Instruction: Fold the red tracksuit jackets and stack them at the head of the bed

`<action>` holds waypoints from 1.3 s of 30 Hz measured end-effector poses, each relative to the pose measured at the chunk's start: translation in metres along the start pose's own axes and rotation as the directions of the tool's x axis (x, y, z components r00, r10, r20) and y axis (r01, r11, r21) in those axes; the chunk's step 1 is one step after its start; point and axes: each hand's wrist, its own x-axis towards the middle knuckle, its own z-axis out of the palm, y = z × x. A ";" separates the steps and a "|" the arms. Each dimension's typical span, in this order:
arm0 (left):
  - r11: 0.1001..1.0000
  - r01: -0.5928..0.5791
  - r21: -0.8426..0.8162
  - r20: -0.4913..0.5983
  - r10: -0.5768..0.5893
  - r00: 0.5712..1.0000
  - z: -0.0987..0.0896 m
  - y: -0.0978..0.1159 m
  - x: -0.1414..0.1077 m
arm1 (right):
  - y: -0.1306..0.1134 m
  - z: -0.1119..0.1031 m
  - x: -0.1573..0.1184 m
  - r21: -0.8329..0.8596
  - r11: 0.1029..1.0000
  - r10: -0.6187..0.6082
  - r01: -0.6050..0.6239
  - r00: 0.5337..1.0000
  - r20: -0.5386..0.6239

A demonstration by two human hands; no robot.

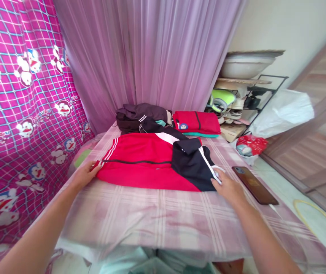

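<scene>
A red and black zip jacket [140, 171] with white stripes lies flat across the table, its zip line running left to right. At its left end, my left hand [86, 174] has fingers closed on the striped hem. My right hand [229, 185] pinches the white-trimmed edge of the black part at the right end. One black sleeve [164, 127] stretches away toward the back, and the other black section lies folded over the red body.
Behind the jacket lie a dark clothes pile [140, 114] and a folded red garment [198, 122]. A phone [255, 185] with a cable rests on the plaid-covered table [151, 213], right of my hand. A shoe rack [237, 102] stands beyond; a pink patterned curtain [31, 114] hangs left.
</scene>
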 end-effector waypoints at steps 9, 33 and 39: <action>0.973 0.049 -0.226 -0.030 -0.057 0.998 0.001 0.039 0.002 | -0.075 -0.023 0.008 0.145 0.909 -0.342 0.391 0.897 -0.279; 0.801 -0.513 0.310 0.269 0.443 0.855 0.061 0.121 -0.050 | -0.095 0.033 0.003 -0.006 0.947 -0.315 0.320 0.934 0.168; 0.797 -0.523 0.302 0.295 0.443 0.847 0.086 0.113 -0.054 | -0.092 0.031 0.003 0.010 0.947 -0.317 0.320 0.932 0.175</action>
